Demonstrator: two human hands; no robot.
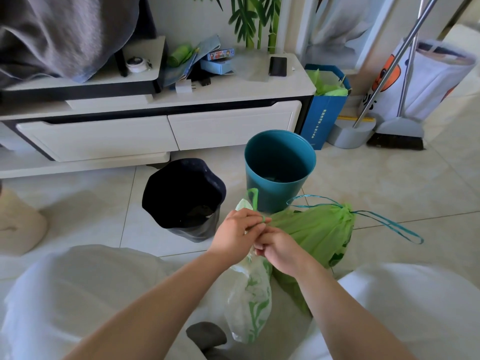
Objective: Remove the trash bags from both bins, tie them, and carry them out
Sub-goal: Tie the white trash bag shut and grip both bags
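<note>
A white trash bag with green print (250, 305) hangs between my knees. My left hand (235, 236) and my right hand (279, 249) both pinch its gathered top, with a green handle strip looped over a left finger and sticking up. Just right of my hands a green drawstring trash bag (319, 229) lies on the floor, its mouth cinched, and its blue drawstring loops (389, 224) trail to the right. Behind it stands a teal bin (280, 172) with no liner. To the left of that is a dark bin (181, 198) lined with a black bag.
A white TV cabinet (155, 131) runs along the wall behind the bins, with a phone and boxes on top. At the right stand a blue paper bag (324, 118), a broom and dustpan (397, 131) and a white fabric bag (428, 81). The floor is pale tile.
</note>
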